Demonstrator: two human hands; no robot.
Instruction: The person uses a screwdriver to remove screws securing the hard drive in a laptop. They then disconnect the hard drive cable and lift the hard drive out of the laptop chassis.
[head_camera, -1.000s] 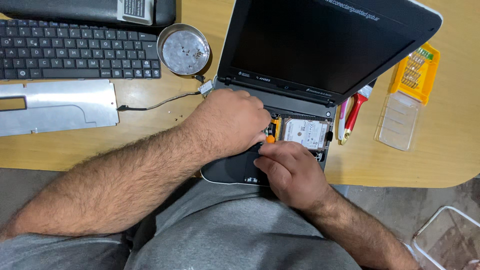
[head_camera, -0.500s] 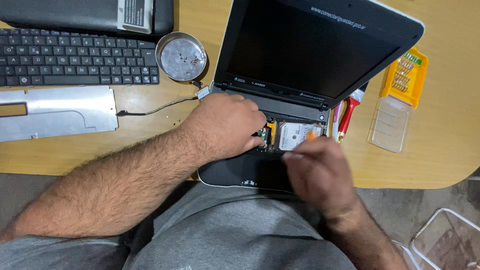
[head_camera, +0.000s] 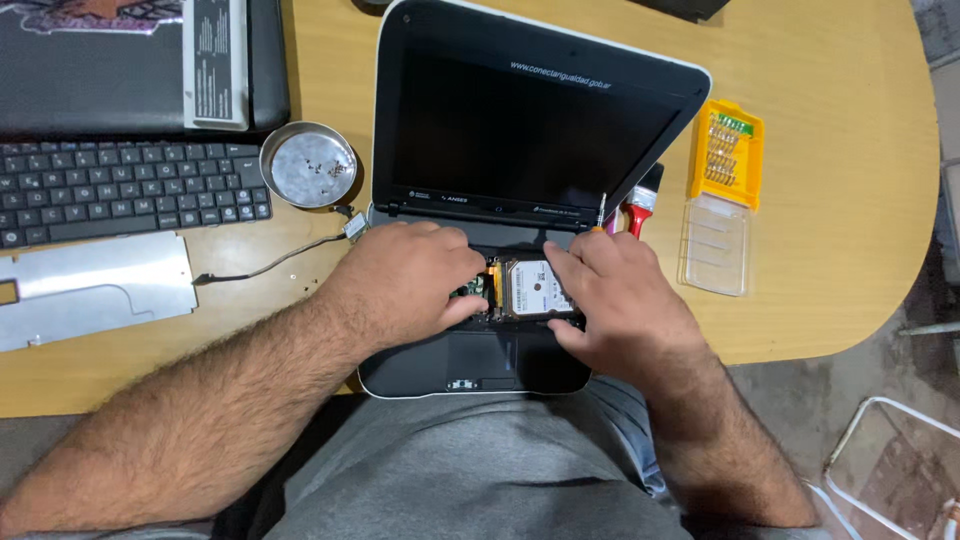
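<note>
Drive (head_camera: 537, 290): silver hard drive, label up, seated in the opened base of a small black laptop (head_camera: 520, 130), between both hands.

Left hand (head_camera: 415, 275): palm down on the laptop base, fingers curled at the drive's left edge, tips touching it beside an orange connector strip (head_camera: 492, 283). Not clearly pinching anything.

Right hand (head_camera: 615, 290): palm down at the drive's right edge, fingers bent, thumb against the lower right corner. A thin screwdriver (head_camera: 601, 212) stands up from behind the fingers; whether the hand grips it cannot be told.

Laptop: lid open, screen dark, keyboard removed, trackpad (head_camera: 480, 355) at the near edge, overhanging the table (head_camera: 830, 150) toward the lap.

Brush (head_camera: 643, 200): red handle, just right of the hinge, partly hidden by the right hand.

Bit case (head_camera: 724, 155): yellow, open, its clear lid (head_camera: 714, 245) lying toward the near side, well right of the laptop.

Dish (head_camera: 308, 165): round metal, left of the screen.

Cable (head_camera: 280, 258): thin, runs from the laptop's left corner across the table.

Keyboard (head_camera: 120, 190): black, far left, with a grey metal plate (head_camera: 95, 290) below it.
</note>
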